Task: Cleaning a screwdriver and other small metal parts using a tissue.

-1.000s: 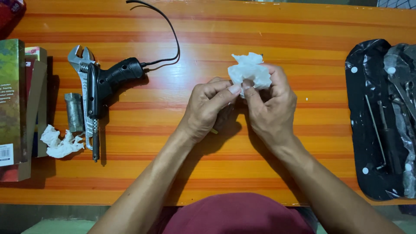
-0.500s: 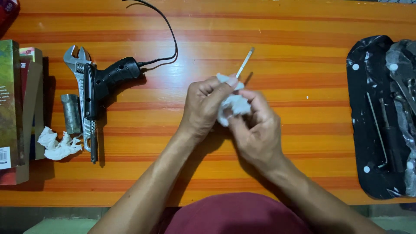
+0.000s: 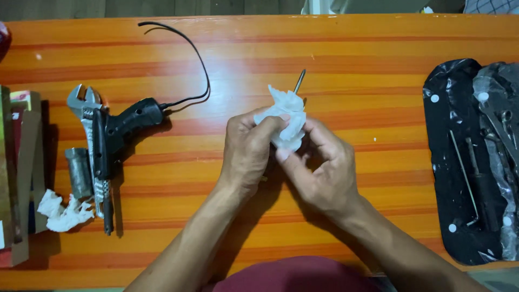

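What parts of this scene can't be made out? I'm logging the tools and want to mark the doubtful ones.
Head view only:
- Thin metal rod: only its tip shows; the white tissue, left hand and right hand hide the rest, so its kind is unclear.
- Tools on the black pouch: blurred by clear plastic, partly cut off by the right edge.
- Books: cut off by the left edge.
- Adjustable wrench: the black soldering gun covers part of it.

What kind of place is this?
Probably a home repair bench: a wrench and corded soldering gun lie on the orange table, with a tool pouch at the right.
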